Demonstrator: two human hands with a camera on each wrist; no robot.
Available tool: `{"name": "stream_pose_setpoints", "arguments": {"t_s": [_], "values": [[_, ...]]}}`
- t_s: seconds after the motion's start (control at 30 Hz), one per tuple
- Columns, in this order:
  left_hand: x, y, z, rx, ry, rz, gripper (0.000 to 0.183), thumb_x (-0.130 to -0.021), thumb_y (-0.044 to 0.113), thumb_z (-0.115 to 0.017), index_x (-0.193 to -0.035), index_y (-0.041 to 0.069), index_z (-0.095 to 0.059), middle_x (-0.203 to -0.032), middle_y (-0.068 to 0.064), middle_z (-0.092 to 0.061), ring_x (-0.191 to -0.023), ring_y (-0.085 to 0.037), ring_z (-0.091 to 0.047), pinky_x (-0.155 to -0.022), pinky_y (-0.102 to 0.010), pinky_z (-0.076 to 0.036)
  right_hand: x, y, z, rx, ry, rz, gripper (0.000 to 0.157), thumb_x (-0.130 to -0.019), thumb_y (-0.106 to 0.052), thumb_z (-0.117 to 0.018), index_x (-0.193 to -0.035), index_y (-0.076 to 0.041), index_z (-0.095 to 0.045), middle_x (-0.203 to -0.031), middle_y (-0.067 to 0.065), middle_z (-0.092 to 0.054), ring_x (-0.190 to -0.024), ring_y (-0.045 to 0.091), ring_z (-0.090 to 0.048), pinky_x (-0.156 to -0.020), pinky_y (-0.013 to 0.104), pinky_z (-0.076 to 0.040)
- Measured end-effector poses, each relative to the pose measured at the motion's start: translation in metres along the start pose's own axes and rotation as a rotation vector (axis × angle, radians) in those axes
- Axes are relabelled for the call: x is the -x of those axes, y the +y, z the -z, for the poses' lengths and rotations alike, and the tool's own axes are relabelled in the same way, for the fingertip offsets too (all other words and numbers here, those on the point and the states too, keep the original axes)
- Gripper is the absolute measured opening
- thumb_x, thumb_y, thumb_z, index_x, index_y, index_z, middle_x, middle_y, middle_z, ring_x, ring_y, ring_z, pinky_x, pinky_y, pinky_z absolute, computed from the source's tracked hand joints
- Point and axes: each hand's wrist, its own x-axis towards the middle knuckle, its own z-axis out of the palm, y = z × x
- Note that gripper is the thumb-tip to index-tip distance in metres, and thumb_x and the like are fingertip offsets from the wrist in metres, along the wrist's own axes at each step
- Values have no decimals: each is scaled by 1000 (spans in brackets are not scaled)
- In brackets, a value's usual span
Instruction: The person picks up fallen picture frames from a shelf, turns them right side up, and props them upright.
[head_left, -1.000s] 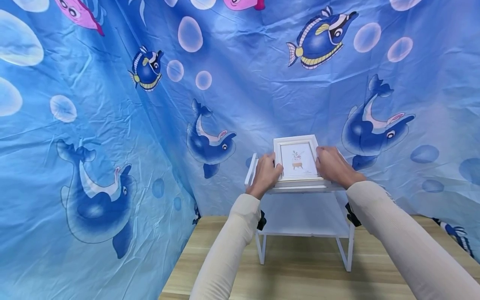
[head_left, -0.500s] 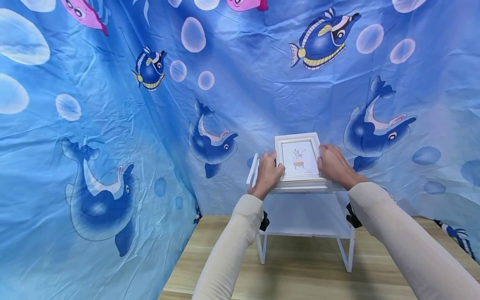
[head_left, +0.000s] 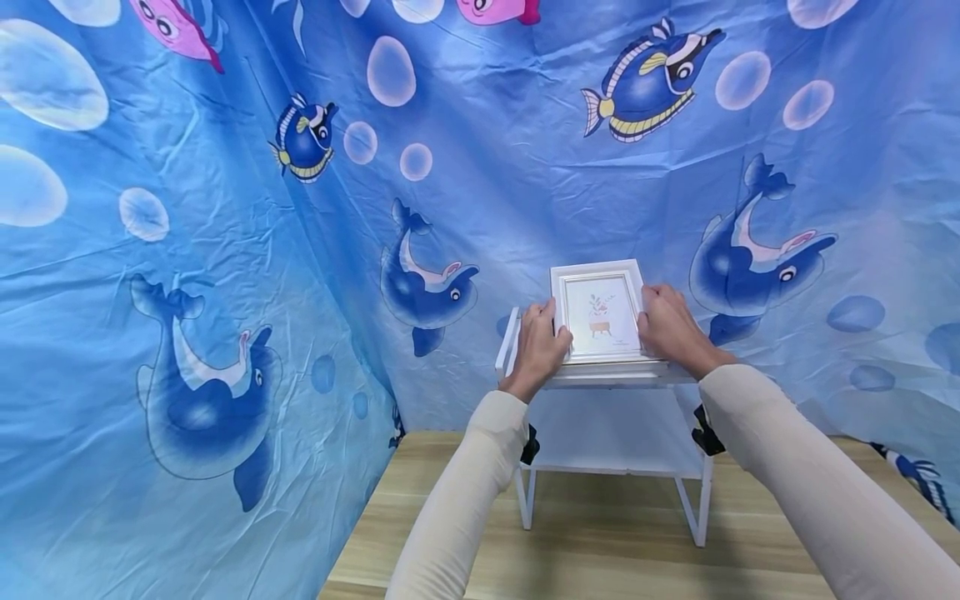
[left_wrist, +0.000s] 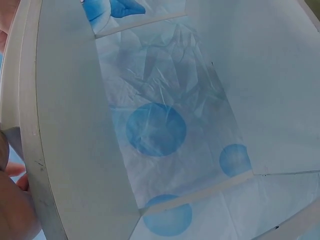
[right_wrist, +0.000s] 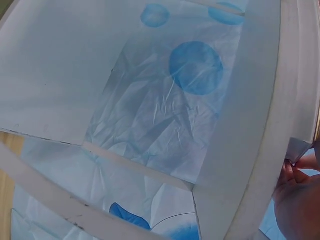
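A white picture frame, with a picture of a plant in an orange pot, lies over the top of a small white table, face up. My left hand grips the frame's left side, thumb on the front border. On the opposite side my right hand grips the right border. The far edge of the frame stands higher than its near edge. Both wrist views look in below the tabletop; curled fingers show at the right edge of the right wrist view and part of a hand at the left edge of the left one.
A lower white shelf spans the table's legs. The table stands on a light wood-patterned surface. Blue cloth printed with fish, dolphins and bubbles hangs behind and at the left.
The frame's far edge has risen slightly, and both hands have moved up a little with it. Their grip on its sides looks the same. The head view has shifted slightly.
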Motion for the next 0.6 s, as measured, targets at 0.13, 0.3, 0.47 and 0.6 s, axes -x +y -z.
{"name": "stream_pose_setpoints", "arguments": {"t_s": [0.13,0.3,0.47,0.6], "values": [[2,1,0,10,1,1,58,-93,8,-58,-149,4,-43,-129,-18,-56,-114,-26,-53,-100,-39,-46,2,0,-1,-2,11,5,48,-95,1,-42,-137,23,-38,-138,42,-40,-129,55,-37,-110,61,-29],[4,2,1,36,14,-5,62,-93,7,-58,-151,2,-37,-132,-19,-52,-116,-27,-51,-102,-39,-45,3,2,-3,4,62,60,47,-94,2,-43,-136,24,-38,-136,43,-41,-127,55,-38,-109,61,-29],[3,4,2,41,23,-3,63,-93,7,-58,-152,3,-36,-132,-18,-50,-115,-25,-50,-102,-37,-45,4,3,-3,4,102,80,48,-95,2,-44,-138,23,-37,-137,43,-41,-127,55,-37,-109,61,-30],[2,5,4,57,33,10,62,-91,7,-59,-151,5,-40,-127,-16,-49,-109,-24,-49,-97,-36,-46,6,2,-3,-13,119,84,48,-96,2,-45,-139,21,-37,-138,41,-40,-128,54,-37,-109,62,-30]]}}
